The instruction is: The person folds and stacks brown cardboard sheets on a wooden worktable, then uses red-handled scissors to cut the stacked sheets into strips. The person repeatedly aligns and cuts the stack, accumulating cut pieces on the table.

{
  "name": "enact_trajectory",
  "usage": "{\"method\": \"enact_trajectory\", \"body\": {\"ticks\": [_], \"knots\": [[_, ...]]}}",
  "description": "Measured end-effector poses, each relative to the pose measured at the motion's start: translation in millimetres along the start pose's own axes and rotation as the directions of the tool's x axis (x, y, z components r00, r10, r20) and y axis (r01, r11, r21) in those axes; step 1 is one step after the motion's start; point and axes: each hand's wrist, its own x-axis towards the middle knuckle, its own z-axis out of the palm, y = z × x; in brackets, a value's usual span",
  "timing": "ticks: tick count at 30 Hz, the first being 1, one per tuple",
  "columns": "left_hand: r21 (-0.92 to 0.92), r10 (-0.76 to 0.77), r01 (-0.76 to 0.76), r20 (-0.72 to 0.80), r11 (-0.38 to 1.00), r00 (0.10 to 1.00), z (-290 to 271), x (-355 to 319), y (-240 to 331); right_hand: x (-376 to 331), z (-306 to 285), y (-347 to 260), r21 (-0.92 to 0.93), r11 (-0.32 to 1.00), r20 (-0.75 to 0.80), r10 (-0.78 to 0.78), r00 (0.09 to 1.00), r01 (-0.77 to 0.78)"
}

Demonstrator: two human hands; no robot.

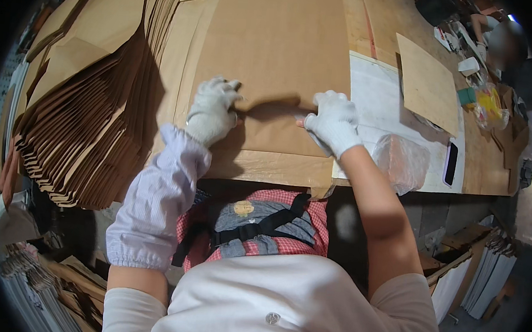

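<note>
A large sheet of brown kraft paper (281,43) runs away from me across the middle of the table. My left hand (211,111), in a white knit glove with bare fingertips, is curled at one end of a raised, curved brown edge (273,105) of paper. At its other end my right hand (334,121), gloved the same way, pinches with thumb and fingers. Between the hands the edge is slightly blurred and bowed up. Whether it belongs to the large sheet or to a separate piece, I cannot tell.
Folded brown paper pieces (90,123) fan out in a tall pile on the left. To the right lie a tan board (429,85), a clear plastic-wrapped bundle (402,163) and a phone (450,162). Another person (499,46) is at the far right, near assorted items.
</note>
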Motion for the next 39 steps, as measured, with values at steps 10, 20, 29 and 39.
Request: {"method": "enact_trajectory", "body": {"ticks": [10,20,29,39], "knots": [[-0.240,0.381,-0.358,0.053,0.902,0.923,-12.1,-29.1,18.9,-47.3,41.5,10.8,0.131,0.802,-0.335,-0.518,0.787,0.583],[-0.790,-0.026,0.178,0.202,0.586,0.979,0.3,-23.1,3.4,-30.7,40.3,9.2,0.502,0.686,-0.485,-0.282,0.828,0.527],[-0.017,-0.457,0.475,0.241,0.880,0.856,-41.8,-67.9,3.6,-51.0,26.4,11.4,0.064,0.980,-0.322,-0.158,0.934,0.187],[-0.076,-0.495,0.498,0.052,0.864,0.867,4.0,-81.9,-40.3,-93.8,-14.5,203.2,0.763,0.600,-0.516,0.790,0.331,-0.242]]}}
